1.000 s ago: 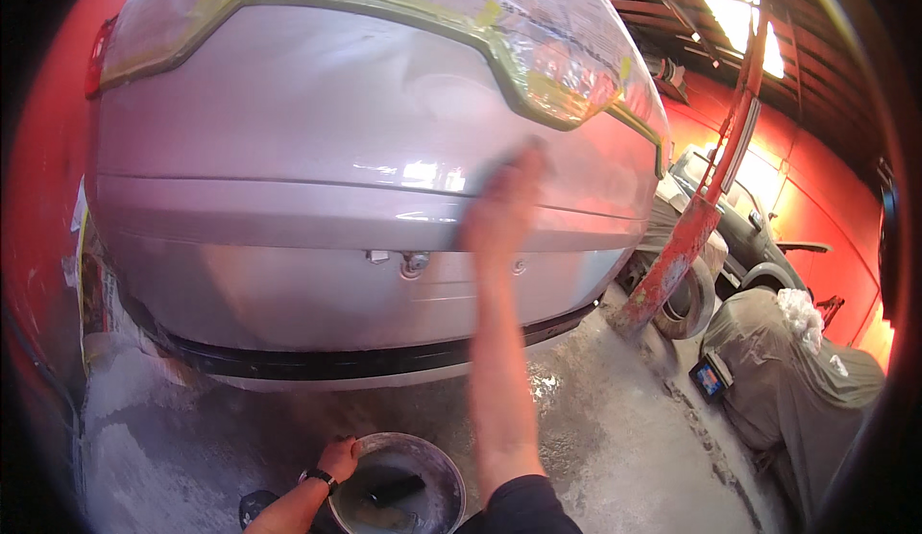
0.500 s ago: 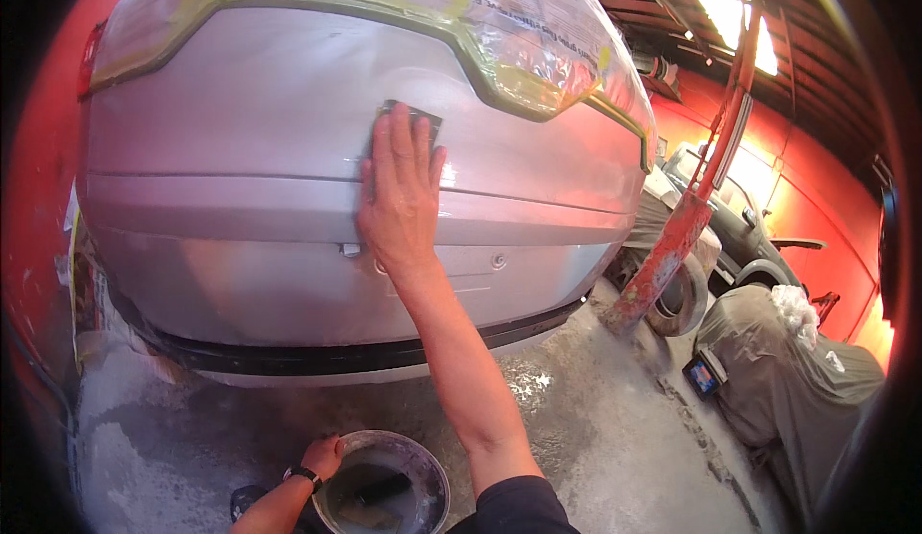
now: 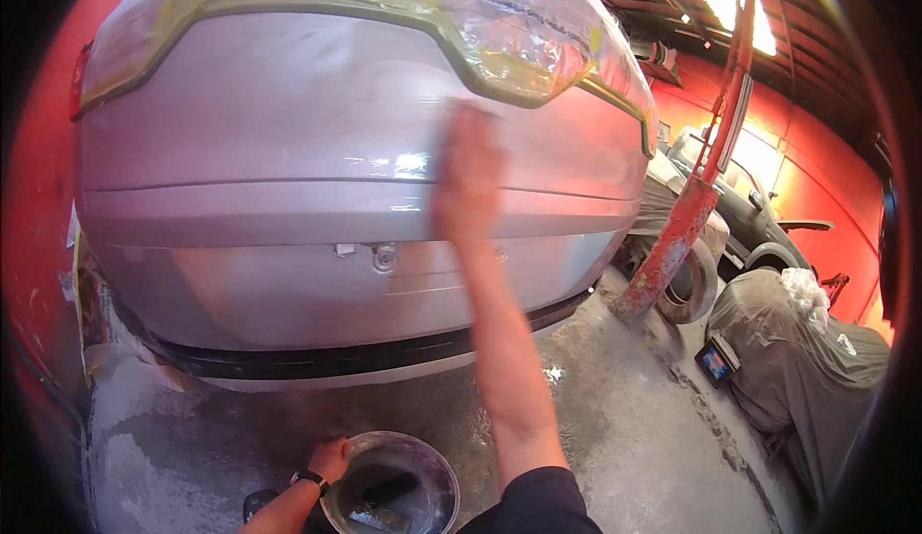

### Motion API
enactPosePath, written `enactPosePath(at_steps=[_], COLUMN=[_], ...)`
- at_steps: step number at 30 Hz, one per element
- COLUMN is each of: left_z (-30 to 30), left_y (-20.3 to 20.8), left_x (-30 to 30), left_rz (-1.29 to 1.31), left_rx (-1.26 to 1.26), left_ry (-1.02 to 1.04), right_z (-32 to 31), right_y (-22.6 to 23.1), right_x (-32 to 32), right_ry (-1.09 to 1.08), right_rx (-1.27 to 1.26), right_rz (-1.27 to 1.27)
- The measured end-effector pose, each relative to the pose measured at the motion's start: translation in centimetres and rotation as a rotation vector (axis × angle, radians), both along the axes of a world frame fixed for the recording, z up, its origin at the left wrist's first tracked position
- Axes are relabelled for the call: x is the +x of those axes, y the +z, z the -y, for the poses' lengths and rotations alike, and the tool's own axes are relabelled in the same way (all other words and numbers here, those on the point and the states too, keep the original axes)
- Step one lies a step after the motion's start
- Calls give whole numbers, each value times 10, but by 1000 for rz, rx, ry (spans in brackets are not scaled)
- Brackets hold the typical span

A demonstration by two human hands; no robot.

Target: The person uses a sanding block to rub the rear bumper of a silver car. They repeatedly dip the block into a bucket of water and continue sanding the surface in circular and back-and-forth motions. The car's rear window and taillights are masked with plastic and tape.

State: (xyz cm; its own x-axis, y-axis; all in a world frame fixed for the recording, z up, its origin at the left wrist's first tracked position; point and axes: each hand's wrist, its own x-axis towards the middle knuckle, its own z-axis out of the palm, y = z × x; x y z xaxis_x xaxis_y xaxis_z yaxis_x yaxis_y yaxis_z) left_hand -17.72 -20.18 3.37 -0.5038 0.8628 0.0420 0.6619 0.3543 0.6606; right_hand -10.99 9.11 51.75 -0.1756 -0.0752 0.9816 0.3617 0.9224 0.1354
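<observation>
My right hand (image 3: 469, 179), smeared by motion, presses flat against the grey rear panel (image 3: 259, 102) of a car. A dark sheet of sandpaper (image 3: 471, 108) lies under its fingers; only a blurred edge shows past the fingertips, and it is plainer in the earlier frame. Wet, shiny streaks mark the panel left of that hand. Low down, my left hand (image 3: 330, 459) is closed on the rim of a round bucket (image 3: 449, 472). Cloudy water and a dark block-like object (image 3: 389, 486) are inside the bucket.
Yellow-green tape (image 3: 317, 2) borders plastic and newspaper over the window above. At right stand a leaning red post (image 3: 663, 246), a tire (image 3: 693, 284) and a grey-covered bulky shape (image 3: 783, 371). A black bumper strip (image 3: 307, 359) runs above the wet concrete floor (image 3: 615, 428).
My right hand has slid rightward across the panel with the sandpaper, uncovering a round fitting below. My left hand stays on the bucket rim. The view has shifted slightly.
</observation>
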Motion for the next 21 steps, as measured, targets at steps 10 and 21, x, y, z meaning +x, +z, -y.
enactPosePath(at_steps=[10,21], left_z=[4,-8], left_y=[-5,-1], left_x=[-1,-1], left_rz=[-6,20], left_rx=[-11,-31], left_ry=[17,-4], right_z=[83,20], right_y=[-11,4], right_x=[-69,-25], right_ry=[159,199], right_rx=[16,46], right_rz=[121,-99])
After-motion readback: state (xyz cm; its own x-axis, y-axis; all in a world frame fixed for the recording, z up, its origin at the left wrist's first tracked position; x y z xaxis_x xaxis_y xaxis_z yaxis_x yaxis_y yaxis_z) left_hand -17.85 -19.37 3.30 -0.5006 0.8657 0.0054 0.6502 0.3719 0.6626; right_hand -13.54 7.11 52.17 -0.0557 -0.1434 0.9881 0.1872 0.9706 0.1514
